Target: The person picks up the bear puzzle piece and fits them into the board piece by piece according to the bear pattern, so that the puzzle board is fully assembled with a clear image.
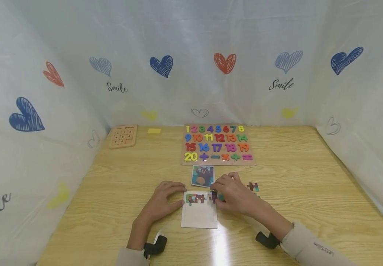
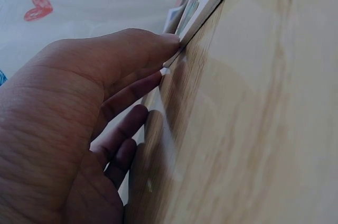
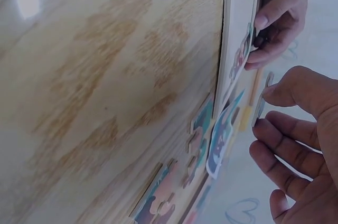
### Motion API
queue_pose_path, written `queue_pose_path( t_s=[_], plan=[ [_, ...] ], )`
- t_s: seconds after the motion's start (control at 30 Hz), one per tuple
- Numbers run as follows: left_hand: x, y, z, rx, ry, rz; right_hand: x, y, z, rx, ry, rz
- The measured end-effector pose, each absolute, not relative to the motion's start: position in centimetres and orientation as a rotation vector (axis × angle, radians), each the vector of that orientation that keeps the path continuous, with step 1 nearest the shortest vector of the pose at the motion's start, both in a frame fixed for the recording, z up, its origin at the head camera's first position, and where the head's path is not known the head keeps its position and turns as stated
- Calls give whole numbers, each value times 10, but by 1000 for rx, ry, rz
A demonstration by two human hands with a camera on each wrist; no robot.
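A white puzzle tray (image 1: 199, 216) lies in front of me, with bear picture pieces (image 1: 198, 198) along its top row. My left hand (image 1: 165, 201) rests at the tray's upper left, its thumb and forefinger touching the edge and its other fingers loosely bent. With thumb and forefinger my right hand (image 3: 301, 145) pinches a small thin puzzle piece (image 3: 262, 101). In the head view the right hand (image 1: 233, 194) is over the tray's upper right corner. Several loose puzzle pieces (image 3: 158, 197) lie near it, partly hidden by it in the head view.
Just beyond the tray lies a bear picture card (image 1: 203, 176). Behind it stands a colourful number board (image 1: 217, 146). A wooden sliding number puzzle (image 1: 123, 137) and a yellow block (image 1: 154, 131) are at the back left. A curtain (image 1: 191, 85) with hearts surrounds the table.
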State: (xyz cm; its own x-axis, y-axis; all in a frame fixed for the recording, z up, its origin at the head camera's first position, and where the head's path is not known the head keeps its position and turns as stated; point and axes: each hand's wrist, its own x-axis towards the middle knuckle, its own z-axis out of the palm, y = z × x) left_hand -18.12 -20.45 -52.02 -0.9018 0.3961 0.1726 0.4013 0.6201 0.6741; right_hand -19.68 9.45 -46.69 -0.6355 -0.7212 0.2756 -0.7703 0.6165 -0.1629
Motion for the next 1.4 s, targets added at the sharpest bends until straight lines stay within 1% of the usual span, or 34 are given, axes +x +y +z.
queue_pose_path(
  t_s=[0.47,1.03,1.4],
  plan=[
    [-182,-205,-521,-662,-2840,-1207,-198,89,-473,1246,-2692,418],
    [-182,-204,-522,-704,-2809,-1171,-201,85,-485,1247,-2690,395],
    [-184,-205,-521,-827,-2770,-1093,-203,83,-487,1256,-2685,385]
  ],
)
